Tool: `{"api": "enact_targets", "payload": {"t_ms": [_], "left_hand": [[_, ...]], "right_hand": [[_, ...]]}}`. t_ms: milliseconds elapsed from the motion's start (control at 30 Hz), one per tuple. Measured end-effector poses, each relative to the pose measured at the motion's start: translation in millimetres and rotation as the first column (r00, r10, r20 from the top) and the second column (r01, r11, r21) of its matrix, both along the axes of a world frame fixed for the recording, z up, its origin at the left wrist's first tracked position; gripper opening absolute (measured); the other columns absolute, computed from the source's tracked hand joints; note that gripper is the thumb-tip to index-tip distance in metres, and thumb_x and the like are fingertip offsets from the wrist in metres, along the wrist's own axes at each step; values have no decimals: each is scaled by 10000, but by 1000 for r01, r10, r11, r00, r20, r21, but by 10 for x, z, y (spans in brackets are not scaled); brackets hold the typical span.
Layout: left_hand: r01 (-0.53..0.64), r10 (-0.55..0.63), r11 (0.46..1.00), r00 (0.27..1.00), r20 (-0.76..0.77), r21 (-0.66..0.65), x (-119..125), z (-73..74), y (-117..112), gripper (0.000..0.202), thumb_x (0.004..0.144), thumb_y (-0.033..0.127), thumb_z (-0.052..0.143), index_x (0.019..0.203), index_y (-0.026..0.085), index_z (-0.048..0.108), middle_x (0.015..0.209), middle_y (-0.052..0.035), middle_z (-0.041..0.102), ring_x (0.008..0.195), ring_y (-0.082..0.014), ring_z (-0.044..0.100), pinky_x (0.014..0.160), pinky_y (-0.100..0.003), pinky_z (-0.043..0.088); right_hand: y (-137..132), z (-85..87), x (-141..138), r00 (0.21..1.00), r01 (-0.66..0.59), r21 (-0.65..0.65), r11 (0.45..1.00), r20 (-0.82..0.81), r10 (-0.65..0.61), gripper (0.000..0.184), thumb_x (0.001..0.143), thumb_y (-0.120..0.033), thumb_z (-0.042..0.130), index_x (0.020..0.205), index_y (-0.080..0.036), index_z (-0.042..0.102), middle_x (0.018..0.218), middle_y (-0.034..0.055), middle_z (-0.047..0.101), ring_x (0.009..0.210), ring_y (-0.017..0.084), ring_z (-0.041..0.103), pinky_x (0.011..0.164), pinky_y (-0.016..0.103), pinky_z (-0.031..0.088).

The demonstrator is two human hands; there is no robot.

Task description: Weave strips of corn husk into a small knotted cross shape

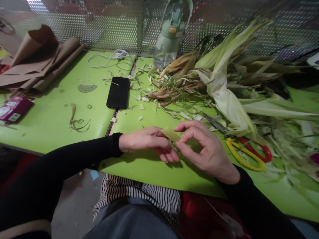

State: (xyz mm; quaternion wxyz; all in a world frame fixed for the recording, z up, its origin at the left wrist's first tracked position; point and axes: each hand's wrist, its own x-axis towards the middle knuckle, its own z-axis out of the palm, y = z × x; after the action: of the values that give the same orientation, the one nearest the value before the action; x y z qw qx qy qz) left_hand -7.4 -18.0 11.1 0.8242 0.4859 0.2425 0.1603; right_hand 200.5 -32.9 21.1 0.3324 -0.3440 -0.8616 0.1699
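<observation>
Between my two hands, above the front of the green table [139, 121], is a small strip of pale green corn husk [171, 134]. My left hand [152, 141], palm turned inward, pinches its left side between thumb and fingers. With thumb and forefinger, my right hand [203, 146] grips the strip's right end. Part of the piece is hidden behind the fingers. Right of my right hand lie scissors [245, 154] with one yellow and one red handle, their blades pointing back and left. A large twisted corn husk [226, 96] rests just behind them.
A black phone [118, 93] and a white cable [107, 61] lie left of centre. Behind stands a water bottle [169, 39] before a perforated metal screen [99, 26]. Brown paper [42, 63], a purple box [16, 109] and a protractor [87, 88] are at left. Husk scraps litter the right.
</observation>
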Motion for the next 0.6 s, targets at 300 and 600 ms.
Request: {"api": "enact_targets", "payload": {"t_ms": [300,600], "left_hand": [[39,-41,998,998,43,46,-2,-85,46,256,947,272,586,993,67,731,1071,-184,753,943,-195,733,943,-354,571],[-25,24,999,999,36,26,27,-112,-21,278,980,270,538,1063,77,721,1122,-178,741,1028,-192,715,973,-348,556]], "right_hand": [[-19,-44,14,994,108,28,994,23,-109,85,884,-216,666,830,-237,604,993,64,703,931,219,685,818,401,563],[5,-29,26,998,17,15,1000,66,-18,95,921,-178,598,923,-241,669,1082,71,725,1003,232,695,880,418,564]]}}
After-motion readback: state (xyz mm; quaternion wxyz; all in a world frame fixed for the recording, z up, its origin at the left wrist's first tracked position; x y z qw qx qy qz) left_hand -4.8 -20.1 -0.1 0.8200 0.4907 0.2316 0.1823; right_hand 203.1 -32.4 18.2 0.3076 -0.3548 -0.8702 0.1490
